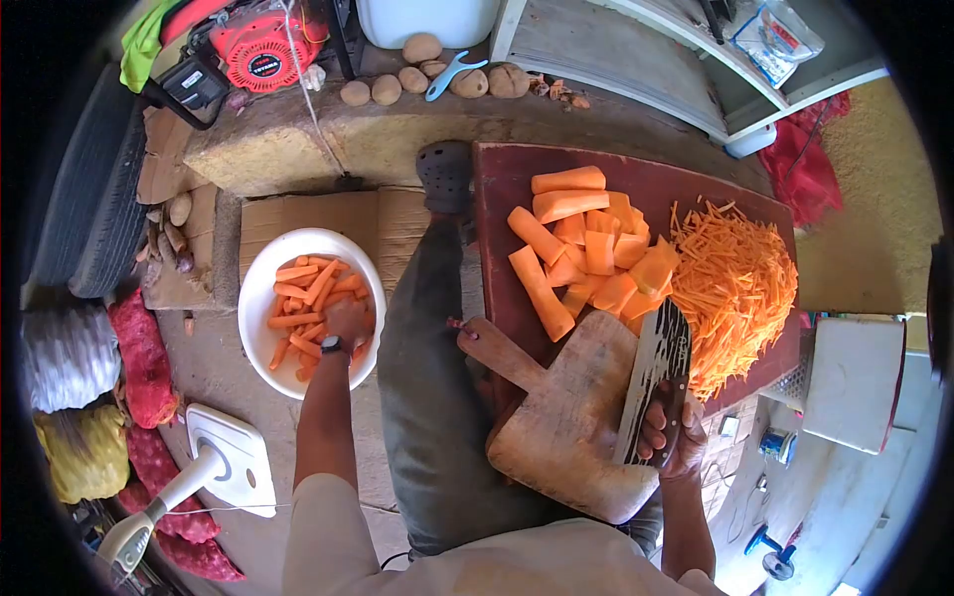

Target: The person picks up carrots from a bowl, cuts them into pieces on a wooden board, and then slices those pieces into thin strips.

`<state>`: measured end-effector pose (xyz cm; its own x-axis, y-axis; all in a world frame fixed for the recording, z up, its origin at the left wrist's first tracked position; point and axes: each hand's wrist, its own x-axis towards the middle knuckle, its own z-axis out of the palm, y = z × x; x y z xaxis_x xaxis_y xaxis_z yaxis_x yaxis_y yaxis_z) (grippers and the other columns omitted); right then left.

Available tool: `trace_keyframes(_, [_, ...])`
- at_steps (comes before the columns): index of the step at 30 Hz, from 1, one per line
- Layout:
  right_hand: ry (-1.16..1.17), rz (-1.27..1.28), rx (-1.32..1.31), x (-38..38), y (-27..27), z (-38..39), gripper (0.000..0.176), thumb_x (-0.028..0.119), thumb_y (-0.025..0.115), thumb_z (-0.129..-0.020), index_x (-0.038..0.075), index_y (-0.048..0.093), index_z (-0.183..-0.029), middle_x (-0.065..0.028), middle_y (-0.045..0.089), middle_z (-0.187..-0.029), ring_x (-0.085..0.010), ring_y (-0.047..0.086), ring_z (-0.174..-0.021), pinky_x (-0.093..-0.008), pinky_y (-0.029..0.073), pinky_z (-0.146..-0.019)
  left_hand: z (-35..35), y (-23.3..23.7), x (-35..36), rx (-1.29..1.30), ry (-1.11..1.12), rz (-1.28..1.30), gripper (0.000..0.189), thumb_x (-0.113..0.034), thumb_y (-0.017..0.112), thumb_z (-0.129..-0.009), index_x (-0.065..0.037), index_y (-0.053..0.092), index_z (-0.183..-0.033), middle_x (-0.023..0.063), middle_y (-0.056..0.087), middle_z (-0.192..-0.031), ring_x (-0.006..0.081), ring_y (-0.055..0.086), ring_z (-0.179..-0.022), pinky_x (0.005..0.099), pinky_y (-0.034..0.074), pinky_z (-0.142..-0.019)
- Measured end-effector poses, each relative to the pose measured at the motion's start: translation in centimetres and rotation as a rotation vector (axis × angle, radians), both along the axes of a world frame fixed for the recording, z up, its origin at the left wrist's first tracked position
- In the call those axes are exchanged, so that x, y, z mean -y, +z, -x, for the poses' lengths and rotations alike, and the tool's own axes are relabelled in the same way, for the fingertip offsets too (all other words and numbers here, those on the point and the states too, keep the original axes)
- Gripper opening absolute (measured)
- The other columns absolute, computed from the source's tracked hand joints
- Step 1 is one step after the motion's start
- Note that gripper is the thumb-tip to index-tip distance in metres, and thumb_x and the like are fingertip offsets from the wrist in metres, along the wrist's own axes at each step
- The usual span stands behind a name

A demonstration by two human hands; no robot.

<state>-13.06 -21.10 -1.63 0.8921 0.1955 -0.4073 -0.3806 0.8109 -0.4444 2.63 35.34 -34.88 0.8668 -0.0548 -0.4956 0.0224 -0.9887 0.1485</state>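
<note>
My left hand (348, 323) reaches down into a white bowl (260, 298) of peeled carrots (303, 293) on the ground, its fingers among the pieces; whether it grips one I cannot tell. My right hand (676, 437) is closed on the handle of a broad cleaver (656, 372), whose blade rests on a round wooden chopping board (571, 417) lying on my lap. Just beyond, a dark red board (507, 189) carries a heap of carrot chunks (586, 253) and a pile of thin carrot strips (735, 283).
My outstretched leg (427, 328) with a dark shoe (445, 177) lies between bowl and red board. Red mesh sacks (144, 363) and a white fan base (234, 457) sit at left. Potatoes (422, 48), a blue peeler (452, 72) and a red engine (260, 45) stand at the back.
</note>
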Motion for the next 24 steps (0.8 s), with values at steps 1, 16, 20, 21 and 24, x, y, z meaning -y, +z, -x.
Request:
trace_keyframes(1, [0.003,-0.007,0.002,0.1,-0.1,0.0,0.059,0.036,0.065,-0.112,0.005,0.051,-0.159,-0.0151,0.063,-0.099,-0.026,0.066,-0.076,-0.0476,0.059,-0.066,0.3,-0.2,-0.1,0.035,-0.02,-0.026,0.031,-0.028,0.059,-0.099,-0.012,0.077,-0.119,0.0218,0.077,-0.116,0.0391,0.072,-0.12,0.0586,0.057,-0.097])
trace_keyframes(16, [0.017,0.013,0.005,-0.7,0.5,-0.5,0.057,0.037,0.07,-0.109,0.006,0.054,-0.154,-0.0131,0.062,-0.099,-0.025,0.065,-0.077,-0.0479,0.059,-0.067,2.3,4.2,-3.2,0.479,0.612,0.412,0.059,-0.025,0.098,-0.076,0.003,0.076,-0.124,0.0245,0.077,-0.114,0.0411,0.072,-0.112,0.0485,0.057,-0.101])
trace_keyframes(20, [0.025,0.025,0.028,-0.6,0.2,-0.4,0.058,0.038,0.071,-0.109,0.005,0.053,-0.154,-0.0128,0.062,-0.1,-0.0246,0.065,-0.077,-0.0473,0.059,-0.067,2.0,5.1,-3.6,0.636,0.647,0.415,0.061,-0.029,0.096,-0.08,0.003,0.076,-0.127,0.0239,0.078,-0.119,0.0396,0.073,-0.113,0.0468,0.057,-0.102])
trace_keyframes(21, [0.02,0.027,0.03,-0.6,0.3,-0.5,0.059,0.038,0.071,-0.109,0.005,0.053,-0.154,-0.0129,0.063,-0.1,-0.0247,0.065,-0.077,-0.0473,0.06,-0.068,1.6,5.4,-3.9,0.621,0.665,0.401,0.061,-0.03,0.095,-0.081,0.003,0.076,-0.128,0.0238,0.078,-0.119,0.0393,0.074,-0.113,0.0463,0.057,-0.102])
trace_keyframes(24, [0.034,0.093,0.045,-0.7,0.6,-0.9,0.06,0.038,0.076,-0.105,0.005,0.054,-0.15,-0.0134,0.065,-0.099,-0.0254,0.067,-0.076,-0.0471,0.061,-0.065,1.0,7.1,-4.3,0.558,0.82,0.496,0.062,-0.033,0.093,-0.084,0.004,0.075,-0.131,0.0239,0.078,-0.121,0.0379,0.074,-0.111,0.0449,0.058,-0.101])
